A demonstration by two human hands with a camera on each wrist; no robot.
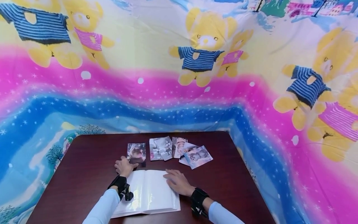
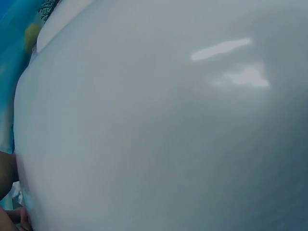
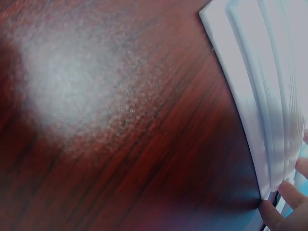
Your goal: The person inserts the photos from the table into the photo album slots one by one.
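An open photo album (image 1: 158, 189) with white, glossy sleeve pages lies on the table. At its upper left corner is my left hand (image 1: 125, 167), thumb stretched out over the lower end of a dark photo (image 1: 136, 152). My right hand (image 1: 179, 183) rests on the right page near its outer edge, fingers spread. The left wrist view is filled by a shiny page (image 2: 144, 115), with bits of the left hand at the lower left edge. From the right wrist, the stacked page edges (image 3: 255, 96) show, with fingertips (image 3: 272, 215) at their corner.
Beyond the album, several loose photos (image 1: 198, 156) lie partly overlapped on the dark reddish-brown table (image 1: 89, 161). A bear-patterned cloth (image 1: 156, 87) hangs behind and along the sides of the table.
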